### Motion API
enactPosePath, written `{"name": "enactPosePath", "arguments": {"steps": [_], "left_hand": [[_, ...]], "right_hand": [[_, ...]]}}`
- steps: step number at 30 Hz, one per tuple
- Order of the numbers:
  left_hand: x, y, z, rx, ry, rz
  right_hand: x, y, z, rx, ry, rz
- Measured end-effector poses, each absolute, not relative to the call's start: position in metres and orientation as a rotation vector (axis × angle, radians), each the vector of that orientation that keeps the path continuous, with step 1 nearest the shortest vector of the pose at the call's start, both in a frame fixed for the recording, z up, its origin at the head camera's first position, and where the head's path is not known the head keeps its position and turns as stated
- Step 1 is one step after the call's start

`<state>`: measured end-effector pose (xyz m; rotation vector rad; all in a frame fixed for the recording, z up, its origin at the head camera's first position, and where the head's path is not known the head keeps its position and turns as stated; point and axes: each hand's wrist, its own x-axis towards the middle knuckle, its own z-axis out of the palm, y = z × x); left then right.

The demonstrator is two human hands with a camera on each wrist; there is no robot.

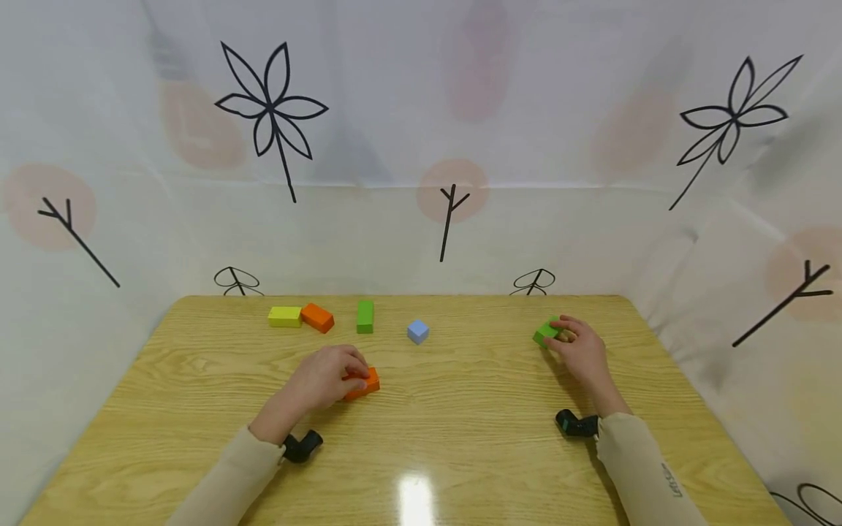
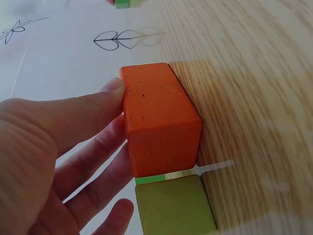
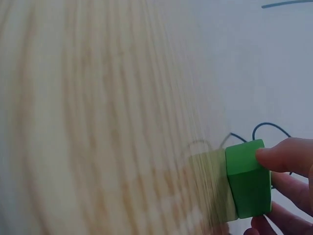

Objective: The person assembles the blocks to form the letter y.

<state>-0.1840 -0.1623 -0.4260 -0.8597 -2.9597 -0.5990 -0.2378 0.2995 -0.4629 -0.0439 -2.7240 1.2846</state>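
Note:
My left hand grips an orange block between thumb and fingers, low over the front-middle of the table; the hand covers part of it. In the left wrist view the thumb presses the side of this orange block, and an olive-yellow block shows just below it, a narrow gap apart in the image. At the right, my right hand pinches a green block at the table's surface. The right wrist view shows the thumb and fingertips on that green block.
Along the back of the wooden table lie a yellow block, an orange block against its end, a green block and a light blue cube. A patterned white curtain stands behind the table.

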Motion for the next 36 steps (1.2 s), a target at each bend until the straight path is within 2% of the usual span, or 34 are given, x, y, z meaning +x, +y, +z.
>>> {"name": "enactPosePath", "arguments": {"steps": [11,36], "left_hand": [[-0.186,-0.161,-0.427,-0.843,-2.975,-0.603],[-0.188,-0.161,-0.426,-0.854,-2.983,-0.596]], "right_hand": [[-0.237,0.293,-0.463,-0.055,-2.718,1.296],[-0.234,0.229,-0.46,0.145,-2.715,1.378]]}}
